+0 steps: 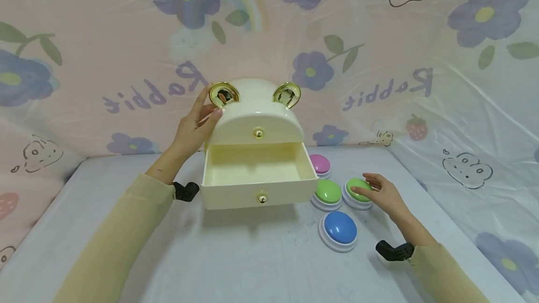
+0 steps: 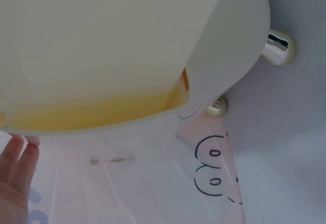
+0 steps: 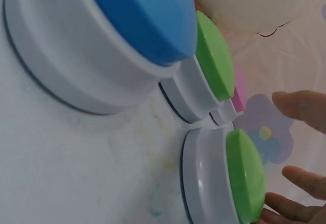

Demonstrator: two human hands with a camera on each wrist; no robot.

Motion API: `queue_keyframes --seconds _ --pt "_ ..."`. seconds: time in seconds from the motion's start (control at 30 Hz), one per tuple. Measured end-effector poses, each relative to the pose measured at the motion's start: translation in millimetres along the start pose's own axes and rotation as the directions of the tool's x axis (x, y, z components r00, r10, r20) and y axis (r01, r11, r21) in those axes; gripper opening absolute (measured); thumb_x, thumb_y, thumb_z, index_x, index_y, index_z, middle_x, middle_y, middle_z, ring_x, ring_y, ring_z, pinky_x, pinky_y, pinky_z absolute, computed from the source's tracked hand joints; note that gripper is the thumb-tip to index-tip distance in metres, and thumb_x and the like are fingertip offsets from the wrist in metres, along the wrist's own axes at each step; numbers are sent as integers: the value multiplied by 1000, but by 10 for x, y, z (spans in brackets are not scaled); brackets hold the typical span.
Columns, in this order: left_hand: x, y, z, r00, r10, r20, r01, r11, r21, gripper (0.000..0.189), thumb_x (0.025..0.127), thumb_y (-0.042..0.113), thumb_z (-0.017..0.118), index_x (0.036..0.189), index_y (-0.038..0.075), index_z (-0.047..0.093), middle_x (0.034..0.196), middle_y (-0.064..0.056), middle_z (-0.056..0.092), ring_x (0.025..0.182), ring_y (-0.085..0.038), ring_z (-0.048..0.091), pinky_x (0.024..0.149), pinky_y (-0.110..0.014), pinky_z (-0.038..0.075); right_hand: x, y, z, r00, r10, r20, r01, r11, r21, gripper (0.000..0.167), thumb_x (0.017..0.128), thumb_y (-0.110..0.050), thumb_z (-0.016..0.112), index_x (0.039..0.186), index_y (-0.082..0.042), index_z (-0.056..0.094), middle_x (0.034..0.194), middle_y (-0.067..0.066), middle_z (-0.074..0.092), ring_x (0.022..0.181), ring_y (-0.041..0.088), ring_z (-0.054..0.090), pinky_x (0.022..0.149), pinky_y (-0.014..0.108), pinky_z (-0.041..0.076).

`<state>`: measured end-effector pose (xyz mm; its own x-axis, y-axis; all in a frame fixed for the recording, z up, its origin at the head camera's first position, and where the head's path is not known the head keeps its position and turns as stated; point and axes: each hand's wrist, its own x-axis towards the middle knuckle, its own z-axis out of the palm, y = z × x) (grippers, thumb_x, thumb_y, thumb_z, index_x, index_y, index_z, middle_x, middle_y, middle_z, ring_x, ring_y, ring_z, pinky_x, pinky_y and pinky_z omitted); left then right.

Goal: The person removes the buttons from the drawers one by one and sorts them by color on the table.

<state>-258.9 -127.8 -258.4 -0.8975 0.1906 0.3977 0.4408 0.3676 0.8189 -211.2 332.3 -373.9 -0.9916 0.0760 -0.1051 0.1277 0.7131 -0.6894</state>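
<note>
A cream drawer box (image 1: pixel 252 116) with two gold ears stands at the middle of the table, its lower drawer (image 1: pixel 236 195) pulled out with nothing inside. My left hand (image 1: pixel 191 127) grips the box's upper left side by the ear, thumb in front and fingers partly hidden behind. In the left wrist view, fingertips (image 2: pixel 20 160) touch the box's edge. My right hand (image 1: pixel 385 195) hovers with spread fingers at the right-hand green button (image 1: pixel 358 188); the right wrist view shows fingers (image 3: pixel 285 206) at this button's side, the thumb apart.
A second green button (image 1: pixel 328 191) sits beside the drawer, with a pink button (image 1: pixel 320 164) behind it and a blue button (image 1: pixel 340 227) in front. All have white round bases. A flower-printed curtain (image 1: pixel 261 46) hangs behind the white table (image 1: pixel 252 261).
</note>
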Motion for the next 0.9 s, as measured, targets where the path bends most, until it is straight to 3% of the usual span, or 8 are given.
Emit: queue_keyframes --seconds 0.4,0.57,0.7,0.8,0.9 --pt "-8 -11 3 1000 -2 1 2 1000 4 67 101 19 47 156 23 9 143 -22 45 138 -33 39 115 -46 31 -65 -170 -9 991 -102 -88 110 989 95 69 91 -44 63 140 -1 42 143 24 44 131 40 42 104 56 41" --pt "-9 -7 3 1000 -10 4 10 1000 2 67 101 20 47 156 23 9 144 -22 44 138 -32 38 115 -46 31 -106 -282 31 983 -145 -113 155 984 89 64 91 -44 63 138 -3 47 137 20 51 126 36 50 97 39 49" --pt "-9 1 6 1000 -10 3 10 1000 5 67 101 19 47 156 23 9 144 -22 44 138 -32 38 115 -46 31 -142 -378 74 973 -195 -120 206 975 86 58 92 -42 63 134 -4 51 134 18 55 120 32 54 89 19 48" --pt "-7 7 5 1000 -3 0 3 1000 7 66 101 19 47 156 22 10 143 -22 45 138 -32 39 115 -46 31 -164 -450 111 964 -235 -127 247 965 92 54 92 -40 63 132 -5 53 131 16 57 114 19 57 84 9 45" --pt "-5 9 3 1000 2 -2 -2 1000 6 66 101 19 47 156 22 10 143 -22 46 138 -32 39 115 -46 31 -187 -526 147 953 -269 -138 284 953 108 51 92 -38 63 129 -5 55 129 15 59 106 3 56 82 6 45"
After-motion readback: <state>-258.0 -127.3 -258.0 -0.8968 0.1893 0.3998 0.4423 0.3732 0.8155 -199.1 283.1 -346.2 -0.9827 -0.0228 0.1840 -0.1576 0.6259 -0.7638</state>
